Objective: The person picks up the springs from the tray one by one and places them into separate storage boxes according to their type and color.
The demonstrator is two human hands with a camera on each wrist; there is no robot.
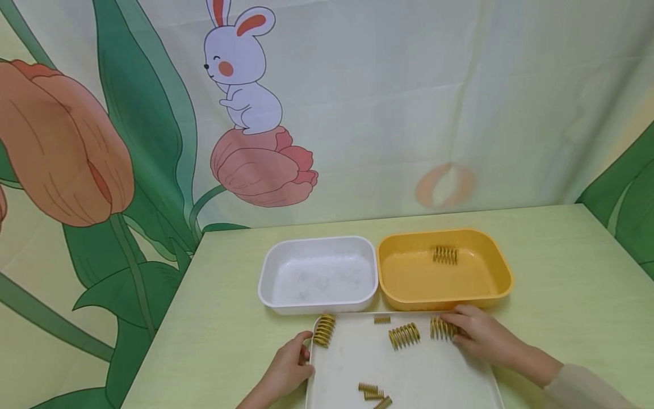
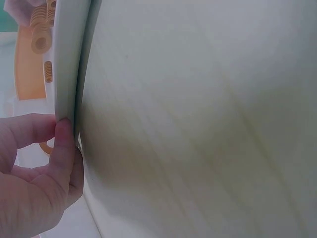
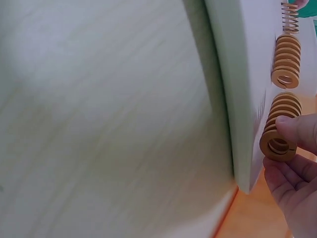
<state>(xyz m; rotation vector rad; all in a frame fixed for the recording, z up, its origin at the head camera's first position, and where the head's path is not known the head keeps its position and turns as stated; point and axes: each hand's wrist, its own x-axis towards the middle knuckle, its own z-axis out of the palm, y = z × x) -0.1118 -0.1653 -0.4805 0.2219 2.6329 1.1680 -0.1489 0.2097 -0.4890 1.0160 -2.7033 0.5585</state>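
At the far right corner of the white tray (image 1: 429,380), my right hand (image 1: 482,335) pinches a thick gold coil spring (image 1: 439,328) between thumb and fingers. The right wrist view shows the thumb on the coils of this spring (image 3: 277,141) and fingertips under its end. My left hand (image 1: 287,363) holds the tray's left edge, its thumb and fingers on the rim (image 2: 67,94). Close by that hand, a large spring (image 1: 324,330) lies in the tray's far left corner. Another large spring (image 1: 405,336) and a small one (image 1: 382,320) lie along the far side.
Several small springs (image 1: 370,392) lie in the near part of the tray. Beyond it stand a white bin (image 1: 319,307) on the left and a yellow bin (image 1: 444,302) on the right, side by side. One large spring (image 1: 445,255) is in the yellow bin.
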